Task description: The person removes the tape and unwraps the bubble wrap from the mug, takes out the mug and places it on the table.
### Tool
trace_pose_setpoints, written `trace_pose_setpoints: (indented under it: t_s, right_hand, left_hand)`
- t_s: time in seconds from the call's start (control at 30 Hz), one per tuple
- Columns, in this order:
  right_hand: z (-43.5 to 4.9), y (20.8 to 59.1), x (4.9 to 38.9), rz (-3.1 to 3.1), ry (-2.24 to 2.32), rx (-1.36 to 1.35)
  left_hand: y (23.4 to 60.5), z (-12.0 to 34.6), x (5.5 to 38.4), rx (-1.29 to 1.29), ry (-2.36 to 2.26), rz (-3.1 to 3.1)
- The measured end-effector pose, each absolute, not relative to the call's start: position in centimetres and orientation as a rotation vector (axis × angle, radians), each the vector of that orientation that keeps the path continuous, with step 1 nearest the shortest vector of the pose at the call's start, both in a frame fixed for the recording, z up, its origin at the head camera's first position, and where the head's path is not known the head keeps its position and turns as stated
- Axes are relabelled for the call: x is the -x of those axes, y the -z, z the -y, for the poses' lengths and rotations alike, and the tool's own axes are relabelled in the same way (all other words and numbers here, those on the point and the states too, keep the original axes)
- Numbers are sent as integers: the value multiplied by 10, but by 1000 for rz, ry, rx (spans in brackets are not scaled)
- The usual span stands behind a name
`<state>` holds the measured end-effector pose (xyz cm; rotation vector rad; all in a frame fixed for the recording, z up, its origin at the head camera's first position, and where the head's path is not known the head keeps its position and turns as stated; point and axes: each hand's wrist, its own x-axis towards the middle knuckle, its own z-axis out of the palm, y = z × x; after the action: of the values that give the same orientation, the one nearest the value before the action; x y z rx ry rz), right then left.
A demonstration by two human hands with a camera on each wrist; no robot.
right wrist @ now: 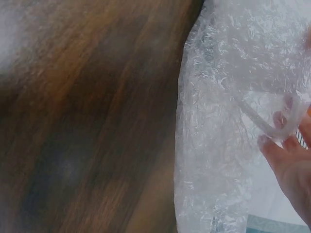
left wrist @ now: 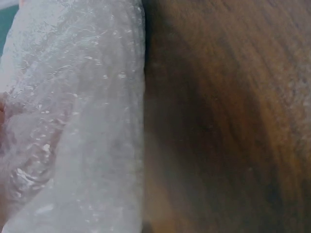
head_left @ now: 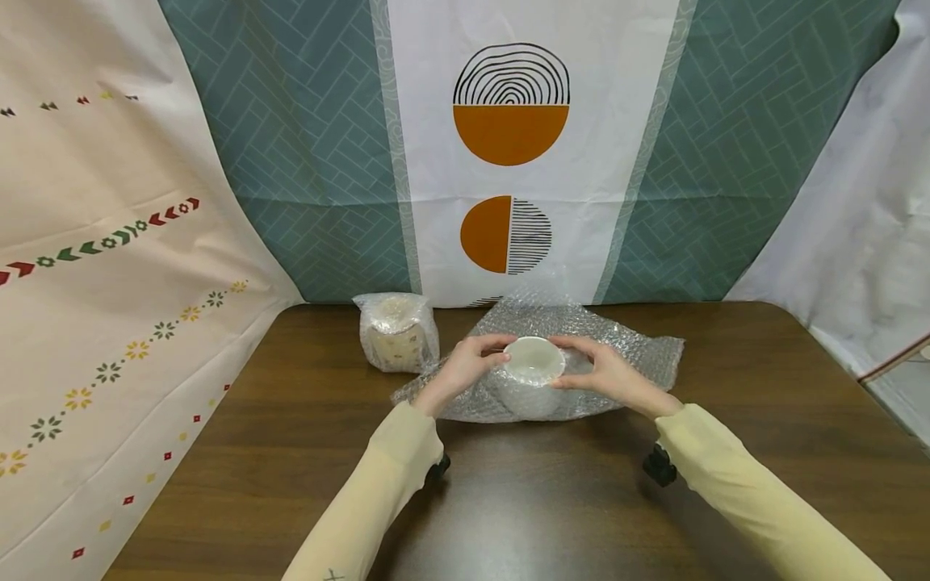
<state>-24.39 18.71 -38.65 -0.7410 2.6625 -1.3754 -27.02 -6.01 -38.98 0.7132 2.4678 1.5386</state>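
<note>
White cup (head_left: pixel 534 363), rim pinched by left hand (head_left: pixel 465 367) and right hand (head_left: pixel 605 375), has room on the near tabletop (head_left: pixel 545 508).

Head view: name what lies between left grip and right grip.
The head view shows an open white vessel there, left grip and right grip at its sides.
</note>
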Motion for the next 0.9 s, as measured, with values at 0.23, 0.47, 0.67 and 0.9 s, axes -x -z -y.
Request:
trace_pose_setpoints:
  t_s: [0.23, 0.47, 0.67, 0.9]
  right_hand:
    - [-186, 385, 239, -2775, 1270, 850]
    - [-186, 385, 234, -2839, 1273, 902]
    - [-187, 386, 231, -2941, 1221, 1007]
    - [-191, 388, 228, -2991, 1202, 1254]
  left_hand:
    - [385, 60, 269, -704, -1481, -2510]
    - [383, 59, 267, -692, -1461, -2519]
    - [382, 58, 268, -685, -1422, -2558]
    - [381, 57, 268, -662, -1437, -2558]
